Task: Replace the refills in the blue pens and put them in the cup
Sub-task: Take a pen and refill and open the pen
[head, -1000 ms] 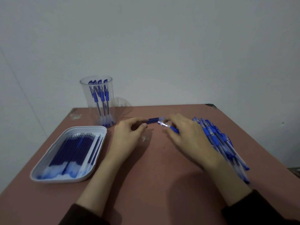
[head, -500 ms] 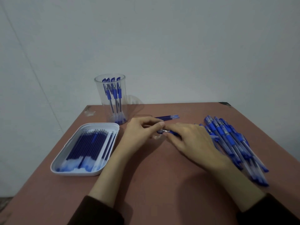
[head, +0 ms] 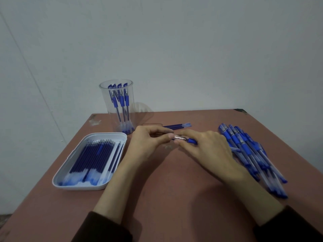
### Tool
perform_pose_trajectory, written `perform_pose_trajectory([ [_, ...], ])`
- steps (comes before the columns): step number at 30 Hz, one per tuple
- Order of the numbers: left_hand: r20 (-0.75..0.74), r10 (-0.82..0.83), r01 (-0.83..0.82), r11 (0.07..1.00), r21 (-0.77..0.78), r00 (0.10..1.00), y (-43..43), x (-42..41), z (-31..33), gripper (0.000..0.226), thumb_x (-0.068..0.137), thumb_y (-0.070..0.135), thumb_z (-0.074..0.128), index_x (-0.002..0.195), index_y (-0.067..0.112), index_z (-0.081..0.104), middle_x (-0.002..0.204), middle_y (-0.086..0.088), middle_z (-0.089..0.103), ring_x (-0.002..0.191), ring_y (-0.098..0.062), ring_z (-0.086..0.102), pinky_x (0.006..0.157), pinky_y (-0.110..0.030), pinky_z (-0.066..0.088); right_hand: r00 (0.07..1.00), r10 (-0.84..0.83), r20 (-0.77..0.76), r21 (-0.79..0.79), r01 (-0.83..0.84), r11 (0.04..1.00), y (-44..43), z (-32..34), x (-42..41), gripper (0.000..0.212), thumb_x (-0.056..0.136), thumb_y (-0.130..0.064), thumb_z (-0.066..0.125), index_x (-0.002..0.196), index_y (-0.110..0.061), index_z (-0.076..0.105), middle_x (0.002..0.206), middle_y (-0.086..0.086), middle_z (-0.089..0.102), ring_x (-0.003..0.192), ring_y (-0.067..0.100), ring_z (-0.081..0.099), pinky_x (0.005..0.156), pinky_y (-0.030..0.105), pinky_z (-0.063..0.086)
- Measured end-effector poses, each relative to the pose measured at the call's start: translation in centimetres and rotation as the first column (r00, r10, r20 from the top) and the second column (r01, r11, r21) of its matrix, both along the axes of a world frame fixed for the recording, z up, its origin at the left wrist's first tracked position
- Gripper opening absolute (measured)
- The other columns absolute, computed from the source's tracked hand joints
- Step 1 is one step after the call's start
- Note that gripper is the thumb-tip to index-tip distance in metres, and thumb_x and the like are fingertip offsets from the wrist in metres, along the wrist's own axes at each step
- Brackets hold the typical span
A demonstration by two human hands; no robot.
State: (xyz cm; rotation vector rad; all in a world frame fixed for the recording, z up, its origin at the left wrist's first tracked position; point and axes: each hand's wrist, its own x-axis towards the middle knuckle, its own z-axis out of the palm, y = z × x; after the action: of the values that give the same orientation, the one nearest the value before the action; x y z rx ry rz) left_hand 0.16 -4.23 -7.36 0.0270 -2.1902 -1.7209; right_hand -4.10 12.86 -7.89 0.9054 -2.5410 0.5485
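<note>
Pen [head: 185,139] in work lies almost level between the two hands, a little above the middle of the worktop [head: 174,180]. Only a short piece of it shows: a clear barrel part with a glint and, to the right, the blue rubber sleeve. The left grip [head: 150,143] pinches the clear end between thumb and bent fingers. The right grip [head: 208,151] has its fingers curled over the blue end, so both are closed on the same pen and their fingertips almost meet. Whether the barrel is already unscrewed I cannot tell, because the fingers hide the joint.

I judge the step to be the opening or closing of the barrel for the refill change. To do it well, one hand should hold steady while the other turns, with both halves kept on one line, so that the thread does not cross and the thin refill does not bend. A light pinch is enough.

Just behind the hands, loose refills [head: 178,126] lie on the worktop. The clear cup [head: 109,102], with finished pens [head: 120,102] upright in it, stands at the far left, near the left grip. The white tray [head: 78,187] of refills is in front of the cup. The pile of blue pens [head: 248,154] lies just beside the right grip.
</note>
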Motion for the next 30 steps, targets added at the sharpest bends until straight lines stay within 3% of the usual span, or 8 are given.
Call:
perform_pose_trajectory([
  [3,0.045,0.053,-0.054,0.999,0.002,0.998,-0.2,-0.4,-0.3,0.014,0.078,0.007,0.074,0.076,0.020,0.073,0.069,0.000,0.072,0.068,-0.010,0.067,0.070,-0.018,0.055,0.993,-0.117,0.032,0.088,0.114,0.990,0.3,0.1,-0.5,0.031,0.090,-0.043,0.052,0.120,-0.035,0.048,0.084,-0.007,0.066,0.083,0.021,0.062,0.063,0.030,0.036],
  [7,0.158,-0.005,0.040,0.975,-0.220,0.987,-0.6,-0.8,-1.0,0.004,0.077,0.022,0.077,0.081,0.023,0.077,0.075,0.001,0.074,0.072,-0.011,0.065,0.074,-0.025,0.054,0.980,-0.188,0.068,-0.019,0.189,0.982,1.0,0.2,-1.5,0.022,0.089,-0.018,0.051,0.110,-0.022,0.046,0.069,-0.003,0.060,0.060,0.017,0.052,0.053,0.031,0.034],
  [12,0.313,-0.156,0.283,0.863,-0.418,0.937,-0.5,-0.7,-1.2,0.007,0.075,0.033,0.077,0.082,0.032,0.077,0.084,0.009,0.074,0.093,-0.010,0.066,0.092,-0.035,0.050,0.989,-0.089,0.121,-0.274,0.120,0.954,1.0,0.2,-1.6,0.012,0.087,-0.011,0.056,0.094,-0.021,0.054,0.066,-0.004,0.060,0.058,0.013,0.056,0.057,0.037,0.049],
  [16,0.315,-0.175,0.303,0.856,-0.420,0.933,-0.3,-0.6,-1.3,0.007,0.076,0.033,0.077,0.082,0.029,0.077,0.083,0.010,0.074,0.084,-0.003,0.066,0.086,-0.028,0.052,0.985,0.005,0.175,-0.349,0.057,0.935,0.8,0.4,-0.9,0.011,0.087,-0.024,0.065,0.097,-0.028,0.067,0.069,-0.015,0.061,0.064,0.002,0.055,0.059,0.016,0.042],
  [19,0.164,-0.215,0.225,0.973,-0.044,0.963,0.5,-0.6,-1.3,0.016,0.082,0.028,0.072,0.095,0.020,0.076,0.092,0.000,0.075,0.093,-0.011,0.068,0.092,-0.034,0.051,0.923,0.152,0.353,-0.526,0.062,0.848,0.4,0.9,-0.4,0.014,0.086,-0.026,0.065,0.095,-0.036,0.070,0.071,-0.007,0.065,0.062,0.004,0.054,0.061,0.016,0.043],
  [23,-0.003,-0.272,0.245,0.861,0.446,0.962,2.0,-0.2,-0.3,0.027,0.095,0.017,0.053,0.114,0.003,0.066,0.105,-0.012,0.070,0.095,-0.019,0.065,0.089,-0.033,0.050,0.610,0.482,0.629,-0.704,0.185,0.685,-0.2,1.9,0.3,0.023,0.093,-0.024,0.054,0.087,-0.011,0.072,0.056,0.006,0.052,0.046,0.013,0.037,0.048,0.030,0.023],
  [26,-0.048,-0.297,0.268,0.767,0.583,0.954,2.4,-0.1,0.1,0.022,0.094,0.012,0.050,0.109,0.004,0.064,0.089,-0.004,0.074,0.085,-0.012,0.069,0.075,-0.023,0.055,0.378,0.666,0.643,-0.759,0.198,0.621,-0.5,1.8,0.8,0.032,0.094,-0.027,0.048,0.076,-0.017,0.072,0.058,0.005,0.050,0.042,0.010,0.031,0.045,0.027,0.016],
  [30,-0.083,-0.242,0.238,0.734,0.637,0.967,2.6,-0.5,0.0,0.015,0.092,0.006,0.050,0.094,0.002,0.065,0.065,0.000,0.068,0.068,-0.009,0.068,0.060,-0.020,0.053,0.388,0.692,0.609,-0.788,0.202,0.581,-1.2,1.6,1.1,0.036,0.093,-0.027,0.051,0.063,-0.023,0.071,0.056,0.003,0.049,0.041,0.008,0.029,0.041,0.021,0.019],
])
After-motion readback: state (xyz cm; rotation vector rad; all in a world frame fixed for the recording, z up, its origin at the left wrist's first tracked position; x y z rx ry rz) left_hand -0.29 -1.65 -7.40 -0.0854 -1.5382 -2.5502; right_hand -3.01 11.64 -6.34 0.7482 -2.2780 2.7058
